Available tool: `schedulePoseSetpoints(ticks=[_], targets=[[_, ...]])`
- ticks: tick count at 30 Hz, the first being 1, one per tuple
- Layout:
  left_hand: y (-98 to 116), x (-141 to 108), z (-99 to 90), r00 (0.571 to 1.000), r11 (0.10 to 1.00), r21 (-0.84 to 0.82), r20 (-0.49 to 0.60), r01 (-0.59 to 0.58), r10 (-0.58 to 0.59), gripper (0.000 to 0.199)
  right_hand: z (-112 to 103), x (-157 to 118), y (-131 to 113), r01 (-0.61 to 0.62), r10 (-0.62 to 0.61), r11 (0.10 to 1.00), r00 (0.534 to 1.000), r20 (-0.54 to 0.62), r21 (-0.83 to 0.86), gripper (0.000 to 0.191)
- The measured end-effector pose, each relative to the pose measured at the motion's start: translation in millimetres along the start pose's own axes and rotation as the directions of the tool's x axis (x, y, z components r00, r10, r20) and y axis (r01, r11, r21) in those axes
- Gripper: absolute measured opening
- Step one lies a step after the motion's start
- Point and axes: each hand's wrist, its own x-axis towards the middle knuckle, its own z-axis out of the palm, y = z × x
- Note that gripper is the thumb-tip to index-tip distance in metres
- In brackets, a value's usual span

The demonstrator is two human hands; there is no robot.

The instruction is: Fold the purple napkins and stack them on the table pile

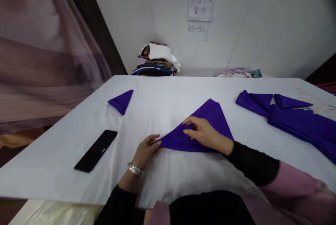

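Observation:
A purple cloth (215, 123), folded into a rough triangle, lies flat in front of me. My left hand (147, 150) pinches its pointed left corner between thumb and fingers. Over the middle of the cloth is my right hand (203, 132), its thumb and curled forefinger apart with nothing between them. Part of the cloth is hidden beneath that hand. A smaller folded purple triangle (122, 102) rests on the table farther left.
The table (157, 95) has a white cover. A black phone (96, 150) lies on the left, more purple cloth pieces (291, 121) on the right. Behind the far edge sit a stack of folded clothes (157, 60) and pink fabric (233, 73). A brownish-pink curtain (44, 53) hangs at left.

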Motion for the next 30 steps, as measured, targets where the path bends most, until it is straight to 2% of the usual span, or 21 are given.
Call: schedulePoseSetpoints(ticks=[3, 5, 7, 14, 25, 30], targets=[[-5, 0, -1.3, 1.0, 0.998, -0.063, -0.01, -0.016, 0.016, 0.05, 48, 18, 5, 0.061, -0.054, 0.992, 0.996, 0.068, -0.11, 0.025], [-7, 0, -2.8, 1.0, 0.996, -0.087, -0.011, -0.025, 0.024, 0.05, 68, 25, 11, 0.105, -0.092, 0.978, 0.993, 0.078, -0.178, 0.028], [-8, 0, -4.0, 0.999, 0.994, -0.107, -0.002, -0.034, 0.034, 0.049, 79, 28, 16, 0.142, -0.126, 0.964, 0.989, 0.083, -0.225, 0.032], [-10, 1, -4.6, 0.999, 0.998, -0.055, 0.042, -0.028, 0.031, 0.045, 87, 24, 23, 0.134, -0.118, 0.959, 0.99, 0.079, -0.249, 0.035], [-13, 0, -5.8, 0.996, 0.985, -0.168, 0.08, -0.033, 0.047, 0.042, 98, 20, 36, 0.11, -0.1, 0.991, 0.986, 0.13, -0.073, 0.046], [-14, 1, -5.0, 0.996, 0.988, -0.149, 0.075, -0.037, 0.048, 0.039, 98, 19, 37, 0.182, -0.169, 0.978, 0.979, 0.114, -0.107, 0.04]])
